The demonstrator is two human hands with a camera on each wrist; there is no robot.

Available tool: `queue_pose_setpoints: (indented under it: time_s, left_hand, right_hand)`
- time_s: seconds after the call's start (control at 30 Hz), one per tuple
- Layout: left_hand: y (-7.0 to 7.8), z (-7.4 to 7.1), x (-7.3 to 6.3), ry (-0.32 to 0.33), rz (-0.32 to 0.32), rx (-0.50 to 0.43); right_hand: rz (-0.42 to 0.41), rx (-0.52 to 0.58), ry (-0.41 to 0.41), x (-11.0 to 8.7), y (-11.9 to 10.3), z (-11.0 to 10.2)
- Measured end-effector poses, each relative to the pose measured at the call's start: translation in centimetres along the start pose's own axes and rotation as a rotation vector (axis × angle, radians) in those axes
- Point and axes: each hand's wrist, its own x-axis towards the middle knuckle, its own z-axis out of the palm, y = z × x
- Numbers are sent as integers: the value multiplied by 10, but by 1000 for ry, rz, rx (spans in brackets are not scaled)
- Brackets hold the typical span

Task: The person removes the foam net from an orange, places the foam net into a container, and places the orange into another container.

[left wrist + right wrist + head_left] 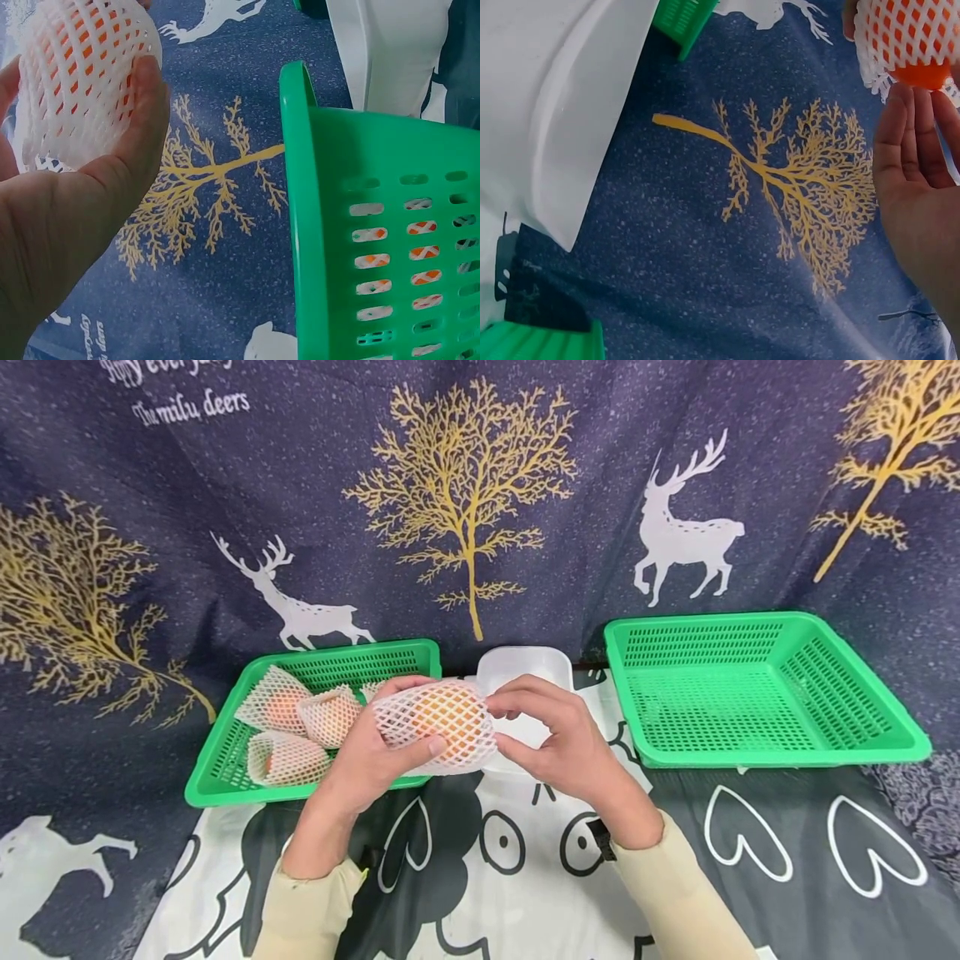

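Note:
My left hand [375,760] grips a white foam net sleeve [390,722] with a round orange-coloured fruit [448,718] inside, its thumb across the near side. In the left wrist view, the left hand [82,202] has fingers and thumb around the sleeve. At the sleeve's right end are the fingertips of my right hand [558,735], thumb below and fingers above, with a gap between them. The right wrist view shows the right hand's extended fingers [911,142] touching the end where bare fruit [922,75] pokes out. The fruit's exact kind is unclear.
At left, a green basket [300,792] contains several net-wrapped fruits [288,758]. A white plastic tub [525,664] stands behind the hands. On the right sits another green basket [720,706] with no fruit visible inside. A dark deer-patterned cloth [525,602] hangs behind.

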Motion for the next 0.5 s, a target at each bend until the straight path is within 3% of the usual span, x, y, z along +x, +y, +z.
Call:
queue_pose_setpoints:
  time_s: [0.5]
  left_hand:
    - [-4,5,1,-28,6,52]
  right_hand:
    - [-34,-26,-83,-1,-1,0]
